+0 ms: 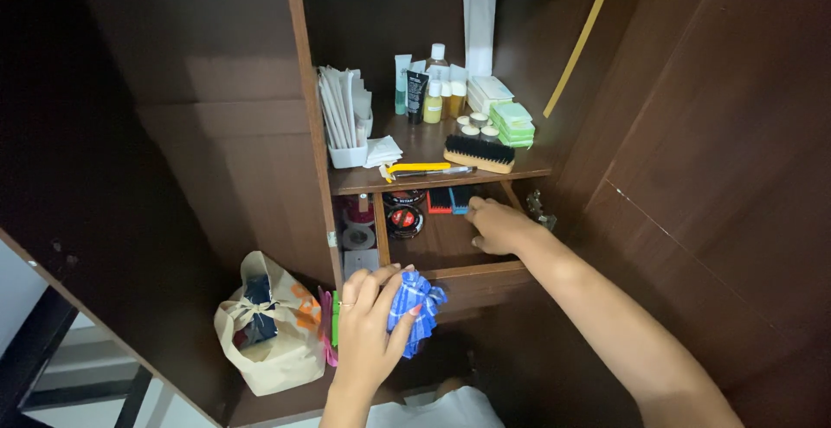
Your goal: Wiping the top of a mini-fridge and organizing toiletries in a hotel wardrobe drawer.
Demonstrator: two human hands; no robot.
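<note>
My left hand (368, 320) is closed around a crumpled blue checked cloth (414, 305), held in front of the lower shelf's edge. My right hand (495, 225) reaches into the lower shelf (450, 265) of a dark wooden cabinet, palm down, fingers curled on the shelf board, holding nothing that I can see. Just behind it lie a red comb-like piece (439, 201) and a blue one (461, 199). A round black tin with a red lid (404, 218) sits to its left.
The upper shelf (433, 177) carries a wooden brush with black bristles (479, 153), small bottles (440, 90), green packets (512, 123), a yellow cutter (417, 167) and a white holder of papers (344, 121). A beige paper bag (268, 328) stands at lower left. The cabinet door (718, 142) stands at right.
</note>
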